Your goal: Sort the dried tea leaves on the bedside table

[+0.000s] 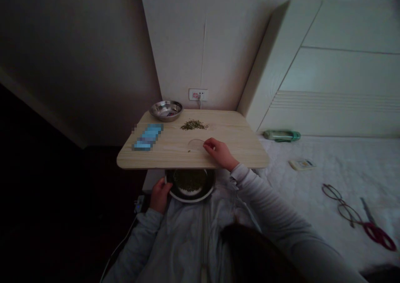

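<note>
While the left hand (pixel 161 196) minds a dark bowl (pixel 191 200) below the near edge of the table (pixel 165 160), the right hand (pixel 221 153) works on top. From where I stand, the left fingers are closed on the bowl's side, thumb over the rim, presumably because it sits at the lap and could tip. Green bits (pixel 191 179) lie inside it, to the right of those fingers.

The right fingers are bent together, tips low over the wood, beside a thin, clear, curved thing (pixel 195 139). I can't tell whether they pinch its edge or something tiny. One loose bit (pixel 189 151) lies to their left, near the clear thing. Past the fingertips, farther from the body, is a scattered green pile (pixel 193 125), close enough to need little reaching.

The steel bowl (pixel 166 111) stands beyond the pile, at the far left corner, and the phone (pixel 148 137) lies well left of the right fingers; both seem set aside to give that hand room. Off to its right, on the bed (pixel 281 191), are a bottle (pixel 281 136), glasses (pixel 342 204) and scissors (pixel 378 235), away from the loose bits.
</note>
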Motion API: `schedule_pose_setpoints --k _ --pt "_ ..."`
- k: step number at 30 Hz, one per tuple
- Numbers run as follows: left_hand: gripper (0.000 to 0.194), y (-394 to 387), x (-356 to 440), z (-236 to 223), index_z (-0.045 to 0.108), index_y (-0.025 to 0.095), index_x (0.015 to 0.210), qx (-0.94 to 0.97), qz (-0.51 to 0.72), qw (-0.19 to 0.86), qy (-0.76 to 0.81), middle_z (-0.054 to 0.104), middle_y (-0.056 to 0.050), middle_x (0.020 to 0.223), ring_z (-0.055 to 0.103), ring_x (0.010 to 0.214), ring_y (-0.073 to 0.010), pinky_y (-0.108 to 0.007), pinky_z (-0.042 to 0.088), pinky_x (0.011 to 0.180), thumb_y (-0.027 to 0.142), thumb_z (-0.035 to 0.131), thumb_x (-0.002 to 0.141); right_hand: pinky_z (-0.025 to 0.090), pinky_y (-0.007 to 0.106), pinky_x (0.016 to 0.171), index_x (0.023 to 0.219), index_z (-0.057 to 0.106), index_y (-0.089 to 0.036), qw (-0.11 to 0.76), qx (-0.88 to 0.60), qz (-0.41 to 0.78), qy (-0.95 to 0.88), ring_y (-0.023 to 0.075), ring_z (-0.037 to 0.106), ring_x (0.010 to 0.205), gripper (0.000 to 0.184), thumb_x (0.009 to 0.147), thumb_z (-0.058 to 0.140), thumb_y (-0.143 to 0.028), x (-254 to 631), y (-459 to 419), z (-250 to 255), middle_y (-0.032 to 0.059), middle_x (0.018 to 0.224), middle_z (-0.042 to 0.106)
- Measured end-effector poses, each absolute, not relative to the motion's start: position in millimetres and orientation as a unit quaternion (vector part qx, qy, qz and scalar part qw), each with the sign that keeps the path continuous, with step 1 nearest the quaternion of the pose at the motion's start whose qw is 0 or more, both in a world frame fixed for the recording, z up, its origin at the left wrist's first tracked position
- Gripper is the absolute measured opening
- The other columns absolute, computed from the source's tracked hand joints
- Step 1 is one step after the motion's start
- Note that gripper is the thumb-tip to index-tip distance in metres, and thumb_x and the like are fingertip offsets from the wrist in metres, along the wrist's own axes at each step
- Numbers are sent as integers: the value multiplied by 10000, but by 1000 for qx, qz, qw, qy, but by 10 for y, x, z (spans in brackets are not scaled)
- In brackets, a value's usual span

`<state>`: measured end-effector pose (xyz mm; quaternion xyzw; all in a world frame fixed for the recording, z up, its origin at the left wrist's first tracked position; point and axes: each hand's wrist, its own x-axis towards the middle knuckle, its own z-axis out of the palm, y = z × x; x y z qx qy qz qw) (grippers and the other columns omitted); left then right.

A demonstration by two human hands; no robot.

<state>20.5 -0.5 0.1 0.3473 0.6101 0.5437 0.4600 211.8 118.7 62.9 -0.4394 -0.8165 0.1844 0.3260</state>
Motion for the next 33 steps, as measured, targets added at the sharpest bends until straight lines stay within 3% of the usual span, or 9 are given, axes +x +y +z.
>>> schedule_pose_setpoints --k 11,33 --pt "110 -14 211 19 511 149 649 348 553 464 598 504 45 511 457 562 -104 -206 347 542 189 481 550 339 200 556 750 473 -153 408 -460 310 -725 74 440 571 220 688 356 -329 1980 1287 416 -8 621 504" --pt "107 -37 218 47 510 154 630 342 546 434 630 512 52 509 450 536 -91 -196 344 520 189 484 532 323 199 552 735 474 -155 386 -482 290 -731 72 426 570 202 687 349 -307 1999 1272 423 -13 624 504"
